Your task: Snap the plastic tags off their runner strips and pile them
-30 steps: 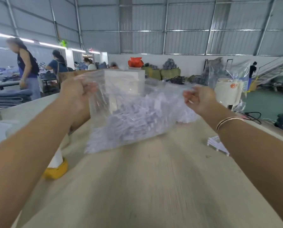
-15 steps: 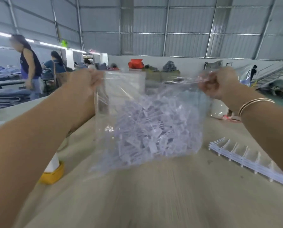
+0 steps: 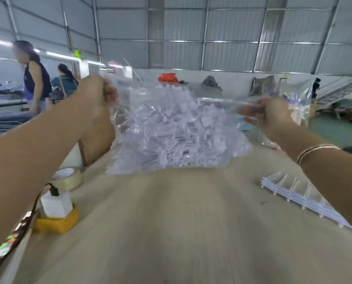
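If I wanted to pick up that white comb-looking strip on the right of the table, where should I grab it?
Judging by its shape, take the runner strips by the long rails, coming from above and pinching across them. The rails look solid and lie flat on the table; the thin prongs sticking out seem likelier to bend.

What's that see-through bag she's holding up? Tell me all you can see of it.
The clear plastic bag is thin, crinkly film, stuffed with a jumble of small pale plastic tags. The left hand grips its upper left edge and the right hand pinches its upper right edge, stretching the top between them. Its bulging bottom sits at the tan table; blur hides whether it touches.
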